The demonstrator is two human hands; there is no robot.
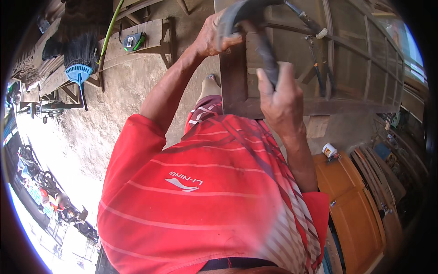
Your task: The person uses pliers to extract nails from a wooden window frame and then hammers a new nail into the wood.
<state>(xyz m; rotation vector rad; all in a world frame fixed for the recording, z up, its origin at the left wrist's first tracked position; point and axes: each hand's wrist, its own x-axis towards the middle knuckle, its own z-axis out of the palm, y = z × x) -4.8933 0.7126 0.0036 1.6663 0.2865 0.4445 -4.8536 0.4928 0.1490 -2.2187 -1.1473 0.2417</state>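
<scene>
My right hand (280, 98) grips the dark handle of a hammer (264, 48), whose curved head is smeared by motion. That head passes in front of my left hand (214, 36), which is closed at the edge of a dark brown wooden frame (233, 82). What the left fingers hold, if anything, is hidden. The frame has panes or panels between its bars and lies in front of me. On it, right of the hammer, rest a long-handled tool (315, 64) with dark, orange-marked handles and another dark-handled tool (301, 16).
At left, a wooden bench (153, 39) carries a green-and-black tape measure (133, 42). Near it are a blue broom (78, 73) and a green pole (109, 32). At right, a white container (328, 150) stands by an orange-brown wooden door (351, 196) and stacked boards (376, 173).
</scene>
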